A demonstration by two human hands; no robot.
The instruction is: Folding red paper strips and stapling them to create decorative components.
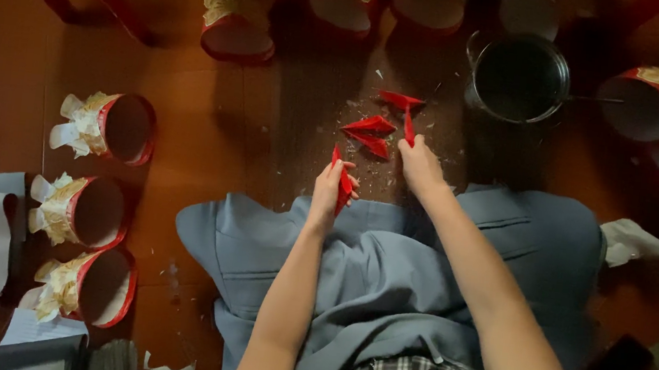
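Head view, looking down at a reddish-brown wooden floor [212, 122] in dim light. A narrow folded red paper strip [343, 188] is held upright in the left hand [333, 194], its long axis running away from the person, one pointed tip showing above the fingers and the rest lying across the palm; the fingers are closed on it. A second thin red paper strip [408, 124] is pinched in the fingertips of the right hand [421, 166], pointing straight ahead and sticking out beyond the grip. Just ahead, folded red paper triangles [370, 132] are scattered flat on the floor among pale scraps. A blue-grey cloth [385, 274] is spread over the lap. A dark round metal pot [519, 78] is seen ahead to the right. Red-rimmed paper cylinders with cream ruffles [109, 127] are laid on their sides around.
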